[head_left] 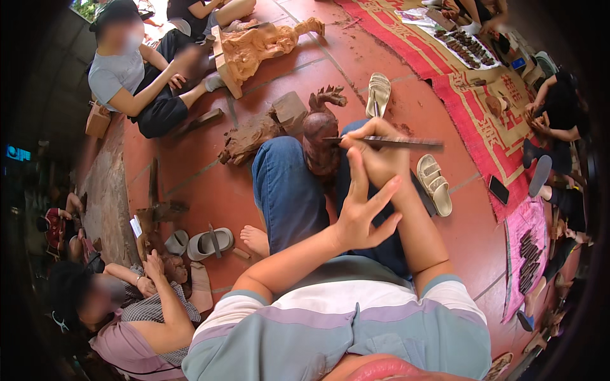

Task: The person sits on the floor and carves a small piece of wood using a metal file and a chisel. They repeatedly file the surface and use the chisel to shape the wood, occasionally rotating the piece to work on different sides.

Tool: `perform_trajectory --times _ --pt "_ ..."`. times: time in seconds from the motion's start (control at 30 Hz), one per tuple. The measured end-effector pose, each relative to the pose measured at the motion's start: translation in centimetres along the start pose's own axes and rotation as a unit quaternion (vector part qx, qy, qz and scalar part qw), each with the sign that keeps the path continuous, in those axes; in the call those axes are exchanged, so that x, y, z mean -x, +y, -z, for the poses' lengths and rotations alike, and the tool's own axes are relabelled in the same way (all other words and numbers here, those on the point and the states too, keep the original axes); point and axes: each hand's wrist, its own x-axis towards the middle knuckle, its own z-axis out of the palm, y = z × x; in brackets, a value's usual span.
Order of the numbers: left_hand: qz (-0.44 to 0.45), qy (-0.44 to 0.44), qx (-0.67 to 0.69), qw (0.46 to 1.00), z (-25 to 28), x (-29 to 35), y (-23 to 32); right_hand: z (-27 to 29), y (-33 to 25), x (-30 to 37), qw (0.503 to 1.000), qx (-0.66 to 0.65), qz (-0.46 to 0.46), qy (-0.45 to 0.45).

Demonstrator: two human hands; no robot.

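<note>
A dark reddish-brown wood carving (pixel 319 136) stands between my knees, with a rounded body and a jagged, branching top. My right hand (pixel 379 152) is closed round a long, thin, dark carving tool (pixel 416 144). The tool lies nearly level, and its narrow left end meets the carving's side in this view; whether it touches cannot be told. My left hand (pixel 365 219) is just below, beside the right wrist, with its fingers spread and nothing in them. A thin rod (pixel 376 109) shows above the right hand; whether that hand holds it is unclear.
Rough wood pieces (pixel 251 136) lie left of the carving. Beyond them rests a large pale wooden figure (pixel 273 47). Beige sandals (pixel 434 184) are at my right. People sit at left (pixel 124 76) and lower left (pixel 152 305). A red patterned mat (pixel 470 120) holds a phone (pixel 499 189).
</note>
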Motion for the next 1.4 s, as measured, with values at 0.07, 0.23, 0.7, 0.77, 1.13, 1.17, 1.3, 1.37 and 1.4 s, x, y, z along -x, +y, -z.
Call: perform_trajectory --times 0.07,0.23,0.7,0.77,1.13,1.17,1.3,1.37,1.4 --pt "-0.01 -0.06 0.007 0.998 1.2 -1.9 -0.4 0.7 -0.8 -0.4 0.997 -0.023 -0.001 0.076" --pt "0.0 0.001 0.017 1.0 0.9 -0.3 0.5 -0.6 -1.0 0.1 1.0 0.016 0.007 0.01" --pt "0.001 -0.094 0.152 0.984 1.0 -3.6 -1.3 1.8 -2.2 -0.4 0.978 -0.084 0.032 0.19" --pt "-0.003 -0.04 0.122 0.992 0.2 -2.7 0.2 2.1 -1.4 0.0 0.991 -0.007 0.05 0.128" --pt "0.005 0.027 0.04 0.999 0.2 -1.2 1.4 -0.1 -1.9 -0.3 0.999 0.037 -0.006 0.033" --pt "0.023 0.043 0.063 0.997 -0.6 -0.4 0.8 -0.9 -1.8 -0.1 0.998 0.059 -0.02 -0.012" --pt "-0.002 -0.044 0.112 0.993 0.7 -2.8 -0.5 0.7 -1.1 -0.6 0.987 0.045 0.088 0.126" --pt "-0.005 -0.061 0.109 0.992 1.1 -2.8 -0.2 1.5 -2.6 -0.9 0.992 -0.025 0.005 0.122" --pt "-0.003 -0.038 0.08 0.996 0.9 -2.2 0.4 1.3 -1.7 -0.7 0.997 -0.023 -0.002 0.079"
